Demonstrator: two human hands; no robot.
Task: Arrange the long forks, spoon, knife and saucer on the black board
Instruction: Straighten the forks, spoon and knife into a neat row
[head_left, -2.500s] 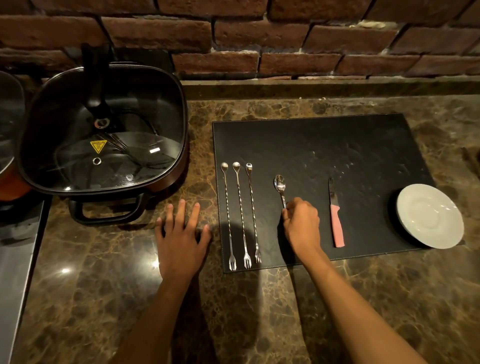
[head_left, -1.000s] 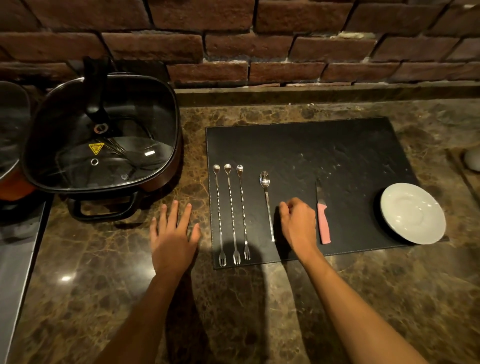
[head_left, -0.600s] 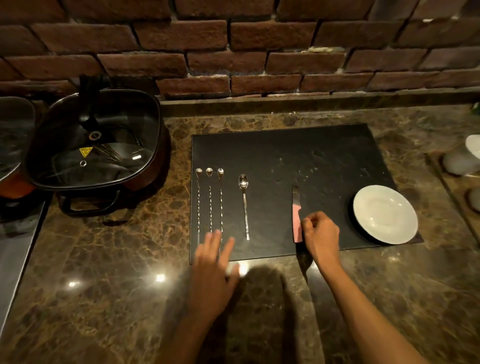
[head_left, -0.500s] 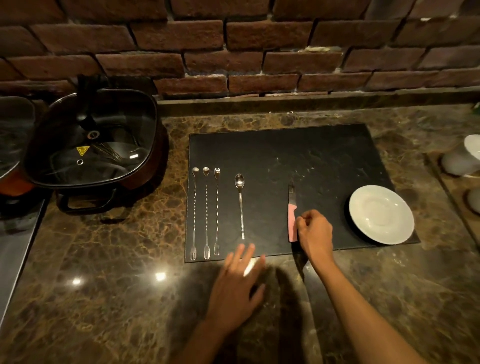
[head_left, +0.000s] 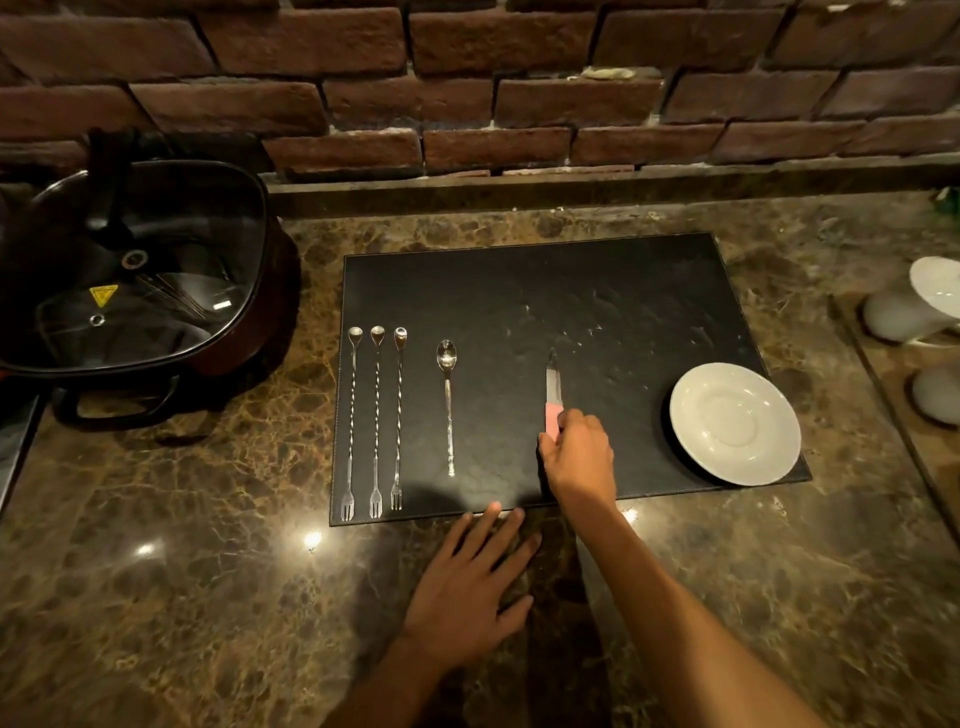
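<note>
On the black board (head_left: 597, 306) lie three long forks (head_left: 376, 421) side by side at the left, tines toward me. To their right is a spoon (head_left: 448, 405), bowl pointing away. My right hand (head_left: 579, 457) is closed around the pink handle of the knife (head_left: 553, 387), whose blade points away on the board. A white saucer (head_left: 735, 423) rests at the board's front right corner. Fingers spread, my left hand (head_left: 478, 577) lies flat on the counter just in front of the board and holds nothing.
A dark square pan with a glass lid (head_left: 135, 275) stands at the left on the marble counter (head_left: 182, 597). White dishes (head_left: 914, 306) sit at the right edge. A brick wall (head_left: 467, 83) closes the back.
My right hand left the spoon and went right to the knife's handle. My left hand slid from left of the board to its front edge. The view shifted right.
</note>
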